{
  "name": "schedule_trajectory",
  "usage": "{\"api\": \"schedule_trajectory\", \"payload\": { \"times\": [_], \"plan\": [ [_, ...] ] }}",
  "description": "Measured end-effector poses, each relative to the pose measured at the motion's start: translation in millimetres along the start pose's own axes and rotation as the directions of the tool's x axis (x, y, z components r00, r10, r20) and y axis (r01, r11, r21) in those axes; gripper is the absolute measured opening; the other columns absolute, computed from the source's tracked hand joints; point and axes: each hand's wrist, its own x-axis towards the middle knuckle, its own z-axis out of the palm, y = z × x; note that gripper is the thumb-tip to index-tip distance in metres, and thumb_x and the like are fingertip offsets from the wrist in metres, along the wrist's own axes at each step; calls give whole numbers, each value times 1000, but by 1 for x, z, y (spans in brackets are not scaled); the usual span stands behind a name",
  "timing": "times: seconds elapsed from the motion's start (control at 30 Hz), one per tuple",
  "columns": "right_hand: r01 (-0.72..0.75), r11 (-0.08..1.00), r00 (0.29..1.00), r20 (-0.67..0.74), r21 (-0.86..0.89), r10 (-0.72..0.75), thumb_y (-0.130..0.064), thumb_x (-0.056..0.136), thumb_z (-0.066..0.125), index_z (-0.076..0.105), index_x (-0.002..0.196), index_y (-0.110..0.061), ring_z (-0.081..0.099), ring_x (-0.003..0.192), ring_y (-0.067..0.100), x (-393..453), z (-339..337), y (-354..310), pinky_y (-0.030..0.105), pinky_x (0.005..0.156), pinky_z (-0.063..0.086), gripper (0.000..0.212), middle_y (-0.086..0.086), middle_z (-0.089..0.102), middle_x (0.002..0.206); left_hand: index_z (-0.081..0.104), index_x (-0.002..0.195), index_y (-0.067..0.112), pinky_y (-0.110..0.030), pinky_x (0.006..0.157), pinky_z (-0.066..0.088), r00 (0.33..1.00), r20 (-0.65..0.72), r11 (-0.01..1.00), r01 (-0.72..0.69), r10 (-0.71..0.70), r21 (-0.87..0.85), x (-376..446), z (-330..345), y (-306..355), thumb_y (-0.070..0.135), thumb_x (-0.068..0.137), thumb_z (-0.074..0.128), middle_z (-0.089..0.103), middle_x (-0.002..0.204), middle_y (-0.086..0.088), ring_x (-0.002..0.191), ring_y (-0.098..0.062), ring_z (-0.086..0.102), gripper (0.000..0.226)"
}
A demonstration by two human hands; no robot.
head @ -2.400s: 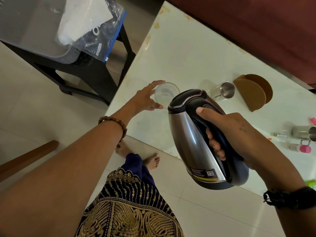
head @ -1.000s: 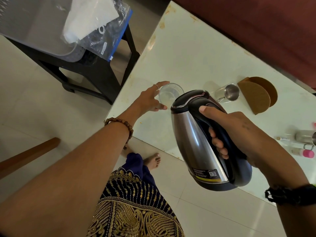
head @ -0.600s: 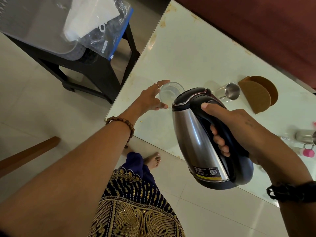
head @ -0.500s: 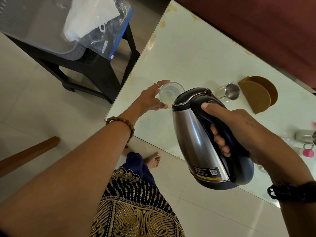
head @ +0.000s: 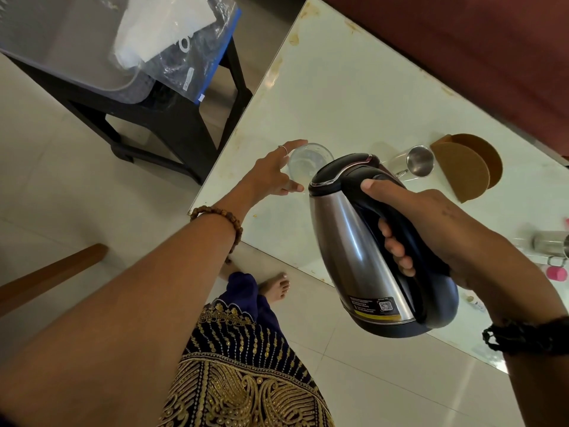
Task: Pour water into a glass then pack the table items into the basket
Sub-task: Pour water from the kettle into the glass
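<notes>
A clear glass [head: 309, 160] stands near the left corner of the white table [head: 354, 87]. My left hand [head: 271, 177] cups it, forefinger at the rim and thumb low on its side. My right hand [head: 431, 235] grips the black handle of a steel electric kettle [head: 360, 251]. The kettle hangs in the air above the table's near edge, lid shut, tipped with its top toward the glass; its spout is hidden. A grey translucent basket [head: 61, 53] rests on a black stool [head: 172, 124] to the left of the table.
A steel cup [head: 420, 161] lies on its side beside brown round coasters [head: 462, 171]. Another steel cup [head: 551, 241] and a pink-capped tube [head: 557, 274] are at the right edge. A plastic bag [head: 184, 47] hangs over the basket. A wooden bar [head: 52, 272] juts in at left.
The kettle has edged up and closer to the glass, tilting slightly more. My left hand has stayed around the glass.
</notes>
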Motion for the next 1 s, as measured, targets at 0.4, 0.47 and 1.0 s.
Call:
{"api": "schedule_trajectory", "payload": {
  "times": [0.4,0.47,1.0],
  "plan": [
    [29,999,999,-28,32,-28,-47,81,57,52,39,-15,42,29,16,-2,2,11,21,33,40,53,5,48,36,33,139,28,-34,88,51,1000,2,1000,18,-18,-16,0,0,2,-4,76,69,30,148,-7,135,-25,32,80],
    [65,997,996,-62,39,-62,-46,81,58,52,40,-15,41,29,16,-4,4,17,22,34,40,51,5,47,36,34,138,29,-36,89,52,1000,13,999,29,-28,-37,0,0,2,-6,75,68,31,147,-7,134,-25,33,80],
    [466,855,884,-161,226,-439,-52,75,55,50,44,-14,36,27,16,-46,19,-25,19,37,37,49,1,41,33,25,143,31,-15,82,49,945,-152,943,-255,290,213,-45,-60,27,18,85,64,58,122,-6,96,-16,64,70]
  ]
}}
